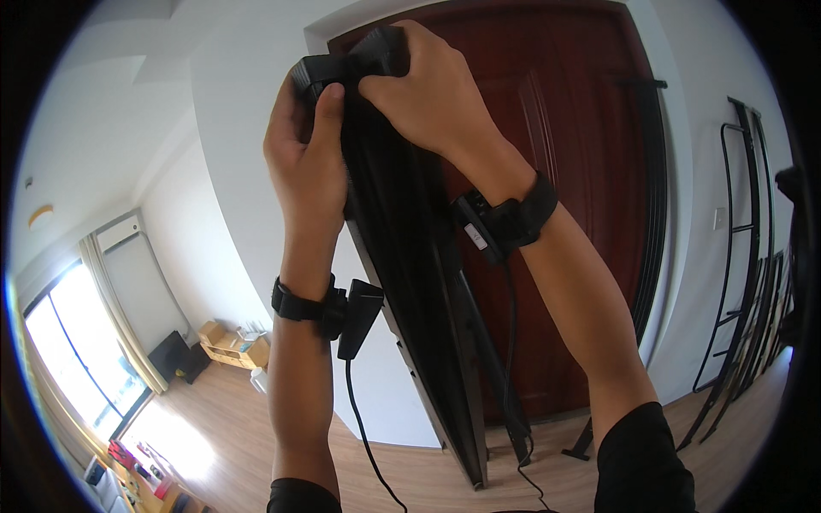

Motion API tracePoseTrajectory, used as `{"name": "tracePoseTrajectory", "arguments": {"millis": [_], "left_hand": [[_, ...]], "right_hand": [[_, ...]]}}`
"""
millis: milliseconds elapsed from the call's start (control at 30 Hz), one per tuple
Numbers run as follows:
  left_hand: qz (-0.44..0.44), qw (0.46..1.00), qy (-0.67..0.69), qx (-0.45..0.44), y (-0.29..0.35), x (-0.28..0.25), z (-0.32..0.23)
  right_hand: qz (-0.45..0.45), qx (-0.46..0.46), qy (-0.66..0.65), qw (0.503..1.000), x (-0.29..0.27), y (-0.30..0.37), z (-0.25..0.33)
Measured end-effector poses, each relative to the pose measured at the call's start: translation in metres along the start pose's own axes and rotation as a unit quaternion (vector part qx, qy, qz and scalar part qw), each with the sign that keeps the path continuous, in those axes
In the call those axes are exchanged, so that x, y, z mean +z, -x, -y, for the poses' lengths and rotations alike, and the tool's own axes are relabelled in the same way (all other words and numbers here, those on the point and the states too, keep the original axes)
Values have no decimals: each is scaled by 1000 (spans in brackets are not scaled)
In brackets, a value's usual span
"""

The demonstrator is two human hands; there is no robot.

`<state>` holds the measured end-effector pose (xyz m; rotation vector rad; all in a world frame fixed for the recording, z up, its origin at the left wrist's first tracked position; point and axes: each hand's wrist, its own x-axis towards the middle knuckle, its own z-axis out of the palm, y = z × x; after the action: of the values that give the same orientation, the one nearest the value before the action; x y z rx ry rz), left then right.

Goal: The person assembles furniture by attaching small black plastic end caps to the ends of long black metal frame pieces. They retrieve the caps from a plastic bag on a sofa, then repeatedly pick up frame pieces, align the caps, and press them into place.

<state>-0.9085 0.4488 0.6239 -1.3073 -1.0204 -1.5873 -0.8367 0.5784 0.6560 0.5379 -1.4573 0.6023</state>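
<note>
A tall black metal frame piece (410,256) stands upright in front of me, its foot on the floor and its top near my face level. My left hand (304,154) is wrapped round its top end, thumb pressed near a black block-like end part with ribbed sides (321,68). Just to the right, my right hand (432,85) pinches a second dark ribbed part (376,47) at the same top end. Whether that part is fixed to the frame piece or loose I cannot tell. The fingers of both hands are partly hidden behind these black parts.
Behind stands a dark red door (547,171). Several black metal frames (744,239) lean against the right wall. At the left are a low wooden cabinet (235,350) and a bright window (85,342). Cables hang from black devices strapped to my wrists (359,316).
</note>
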Motion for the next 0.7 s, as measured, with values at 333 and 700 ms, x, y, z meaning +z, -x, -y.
{"name": "tracePoseTrajectory", "arguments": {"millis": [333, 700], "left_hand": [[3, 999, -40, 33, -2, -1, -10], [-57, 994, -91, 26, -2, 6, -22]], "right_hand": [[4, 12, -68, 998, 3, 1, -3], [-59, 69, -47, 995, 7, 10, 21]]}}
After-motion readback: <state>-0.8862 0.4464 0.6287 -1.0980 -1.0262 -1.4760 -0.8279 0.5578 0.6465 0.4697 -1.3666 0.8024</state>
